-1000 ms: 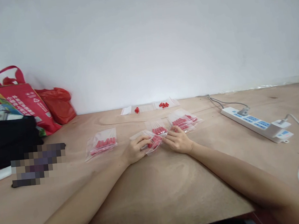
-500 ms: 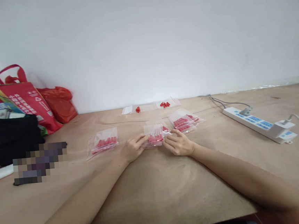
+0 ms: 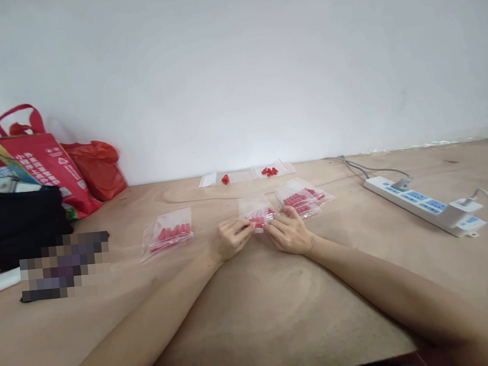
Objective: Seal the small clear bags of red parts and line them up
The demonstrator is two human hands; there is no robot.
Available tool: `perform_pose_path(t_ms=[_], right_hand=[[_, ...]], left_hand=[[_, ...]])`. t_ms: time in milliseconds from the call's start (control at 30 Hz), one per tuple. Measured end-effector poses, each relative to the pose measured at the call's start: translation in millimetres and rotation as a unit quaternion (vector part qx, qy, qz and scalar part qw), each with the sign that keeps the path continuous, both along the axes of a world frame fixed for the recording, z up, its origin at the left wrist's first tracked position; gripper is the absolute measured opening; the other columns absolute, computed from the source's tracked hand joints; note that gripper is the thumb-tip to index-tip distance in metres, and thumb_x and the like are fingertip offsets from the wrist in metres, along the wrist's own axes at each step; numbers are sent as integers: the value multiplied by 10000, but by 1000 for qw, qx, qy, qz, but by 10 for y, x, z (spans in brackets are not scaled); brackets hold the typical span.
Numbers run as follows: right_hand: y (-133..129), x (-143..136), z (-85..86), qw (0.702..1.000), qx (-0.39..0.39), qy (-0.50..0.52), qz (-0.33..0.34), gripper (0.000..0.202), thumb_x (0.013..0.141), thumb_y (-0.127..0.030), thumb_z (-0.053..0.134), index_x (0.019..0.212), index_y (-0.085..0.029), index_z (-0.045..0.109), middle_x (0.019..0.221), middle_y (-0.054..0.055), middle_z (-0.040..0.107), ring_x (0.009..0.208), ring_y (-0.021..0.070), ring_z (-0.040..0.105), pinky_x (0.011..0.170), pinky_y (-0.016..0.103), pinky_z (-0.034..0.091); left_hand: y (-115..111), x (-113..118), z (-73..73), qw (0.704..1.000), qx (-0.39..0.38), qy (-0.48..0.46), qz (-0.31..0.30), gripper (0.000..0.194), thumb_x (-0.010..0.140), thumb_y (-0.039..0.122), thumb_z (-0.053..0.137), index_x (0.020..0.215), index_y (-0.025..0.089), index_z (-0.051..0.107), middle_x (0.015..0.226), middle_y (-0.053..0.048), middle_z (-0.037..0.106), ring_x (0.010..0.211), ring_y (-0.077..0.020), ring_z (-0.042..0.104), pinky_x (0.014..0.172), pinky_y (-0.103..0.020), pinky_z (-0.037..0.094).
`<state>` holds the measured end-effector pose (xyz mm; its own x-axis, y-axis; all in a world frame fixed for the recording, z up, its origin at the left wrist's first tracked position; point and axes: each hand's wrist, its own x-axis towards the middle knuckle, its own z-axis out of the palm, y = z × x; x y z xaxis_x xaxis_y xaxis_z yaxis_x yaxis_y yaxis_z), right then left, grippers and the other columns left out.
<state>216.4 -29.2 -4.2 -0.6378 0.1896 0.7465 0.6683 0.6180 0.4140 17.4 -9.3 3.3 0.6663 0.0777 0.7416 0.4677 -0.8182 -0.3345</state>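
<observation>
Between my hands lies a small clear zip bag (image 3: pixel 252 206) with red tube-shaped pieces (image 3: pixel 257 222) in its lower part. My left hand (image 3: pixel 233 240) pinches its lower left edge, thumb and forefinger together. Curled fingers of my right hand (image 3: pixel 290 233) close on the bag's right side and cover part of it. Just beyond the right hand is a pile of similar filled bags (image 3: pixel 299 198). Left of my left hand sits another stack of filled bags (image 3: pixel 168 226).
Farther back lie clear bags with small red pieces (image 3: pixel 269 171) and a single red cluster (image 3: pixel 225 179). A white power strip (image 3: pixel 416 199) with plugs and cables is at right. Red shopping bags (image 3: pixel 50 166) and a black bag (image 3: pixel 21 228) stand at left on the wooden table (image 3: pixel 256 318).
My left hand has shifted right, closer to my right hand. The front bag no longer shows apart from the one behind it. My right hand has barely moved.
</observation>
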Motion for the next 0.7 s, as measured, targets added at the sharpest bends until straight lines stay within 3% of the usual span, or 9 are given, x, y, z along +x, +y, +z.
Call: perform_pose_path(t_ms=[267,700], right_hand=[[21,49,4,1000,-12,7,4,147,822,-133,426,769,-180,556,629,-19,547,656,111,459,787,322,245],[14,-69,-1,1000,-2,-5,22,198,844,-136,398,740,-163,565,597,-14,523,611,108,436,802,316,254]], left_hand=[[-20,-2,40,1000,9,13,-18,141,780,108,494,879,171,573,765,-20,631,724,-121,587,664,-256,487],[-46,57,61,996,69,51,4,77,781,137,496,773,148,572,711,-16,636,670,-112,585,665,-261,474]])
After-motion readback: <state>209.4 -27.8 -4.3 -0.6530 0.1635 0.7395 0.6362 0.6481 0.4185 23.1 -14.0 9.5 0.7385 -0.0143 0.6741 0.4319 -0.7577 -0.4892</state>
